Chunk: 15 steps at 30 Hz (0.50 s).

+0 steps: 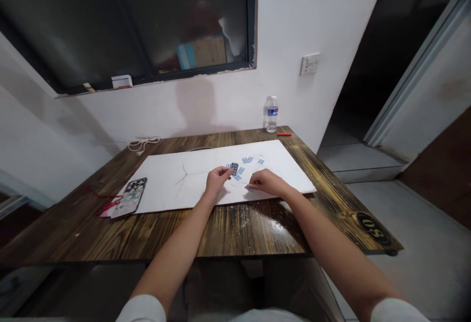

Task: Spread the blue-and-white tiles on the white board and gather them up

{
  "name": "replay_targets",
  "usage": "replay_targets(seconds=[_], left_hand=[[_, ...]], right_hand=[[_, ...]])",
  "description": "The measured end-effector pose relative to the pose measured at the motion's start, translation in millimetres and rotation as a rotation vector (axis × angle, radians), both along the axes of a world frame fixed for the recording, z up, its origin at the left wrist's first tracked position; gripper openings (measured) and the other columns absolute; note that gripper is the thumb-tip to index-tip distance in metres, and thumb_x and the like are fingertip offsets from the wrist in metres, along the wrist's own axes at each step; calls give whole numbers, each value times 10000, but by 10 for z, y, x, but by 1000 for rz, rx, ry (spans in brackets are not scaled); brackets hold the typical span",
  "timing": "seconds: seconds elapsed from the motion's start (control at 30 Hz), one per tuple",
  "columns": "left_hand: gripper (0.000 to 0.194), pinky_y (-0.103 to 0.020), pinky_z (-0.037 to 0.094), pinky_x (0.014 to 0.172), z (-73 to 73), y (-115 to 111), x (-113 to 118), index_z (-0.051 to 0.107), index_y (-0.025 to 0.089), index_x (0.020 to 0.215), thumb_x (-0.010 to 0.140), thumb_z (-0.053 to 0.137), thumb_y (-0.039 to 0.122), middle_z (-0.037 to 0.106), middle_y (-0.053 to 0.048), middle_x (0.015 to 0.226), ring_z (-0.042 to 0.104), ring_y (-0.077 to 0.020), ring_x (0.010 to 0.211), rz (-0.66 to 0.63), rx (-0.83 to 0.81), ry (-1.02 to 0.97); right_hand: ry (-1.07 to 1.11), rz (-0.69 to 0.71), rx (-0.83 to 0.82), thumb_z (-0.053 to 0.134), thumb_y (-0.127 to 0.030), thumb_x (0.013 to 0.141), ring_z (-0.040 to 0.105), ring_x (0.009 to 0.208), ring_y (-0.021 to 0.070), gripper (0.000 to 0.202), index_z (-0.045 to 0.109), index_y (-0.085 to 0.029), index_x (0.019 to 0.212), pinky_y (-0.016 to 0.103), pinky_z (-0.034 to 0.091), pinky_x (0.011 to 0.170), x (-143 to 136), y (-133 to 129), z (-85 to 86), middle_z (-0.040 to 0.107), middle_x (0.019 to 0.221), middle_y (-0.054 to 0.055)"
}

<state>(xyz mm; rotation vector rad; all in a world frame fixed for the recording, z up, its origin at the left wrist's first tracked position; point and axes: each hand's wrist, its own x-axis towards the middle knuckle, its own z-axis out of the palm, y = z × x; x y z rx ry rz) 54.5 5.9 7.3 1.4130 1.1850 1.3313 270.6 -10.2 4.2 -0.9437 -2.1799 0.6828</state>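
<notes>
My left hand (218, 179) is closed in a pinch on a small dark rectangular piece (234, 168), held over a white board (165, 185). To its right, my right hand (268, 183) is also closed low over the board. A little greyish flat piece (248, 187) shows at its fingertips, too small to name. Several small blue-and-white striped pieces lie scattered around the hands, among them a pair (247, 160), a single one (260, 161) and another (241, 170). Part of the group is hidden behind my left fingers.
A patterned phone (129, 197) lies on the board's left end beside red cords (106, 206). At the back of the wooden table (162, 236) are a white cable (143, 143), a water bottle (271, 114) and a red pen-like stick (284, 135). A round "80" plate (373, 229) marks the right corner.
</notes>
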Motion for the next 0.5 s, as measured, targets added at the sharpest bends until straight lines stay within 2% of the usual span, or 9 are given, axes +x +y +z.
replay_targets(seconds=[0.13, 0.3, 0.4, 0.5], left_hand=[[342, -260, 433, 589, 18, -18, 8, 713, 157, 722, 584, 787, 462, 670, -32, 639, 552, -134, 583, -19, 0, 8], [353, -258, 417, 584, 33, -43, 23, 704, 160, 698, 569, 793, 477, 641, -13, 600, 533, -125, 564, -52, -13, 7], [349, -255, 412, 583, 37, -64, 42, 694, 160, 675, 573, 793, 478, 622, -4, 583, 522, -120, 557, -87, -19, 12], [338, -254, 411, 588, 45, -88, 61, 678, 159, 643, 580, 794, 471, 609, 2, 570, 517, -122, 559, -147, -30, 29]], right_hand=[[261, -150, -144, 620, -517, 782, 513, 486, 126, 345, 707, -192, 711, 247, 370, 525, -92, 0, 8, 608, 512, -4], [590, -157, -356, 720, -546, 652, 572, 507, 140, 381, 666, -173, 709, 267, 449, 541, -213, 4, -14, 627, 546, 4], [666, -190, -386, 766, -536, 594, 574, 504, 139, 402, 649, -165, 692, 269, 457, 536, -262, 6, -47, 629, 548, 7], [663, -222, -377, 768, -532, 602, 577, 510, 137, 402, 648, -157, 684, 265, 455, 541, -290, -4, -79, 634, 547, 15]])
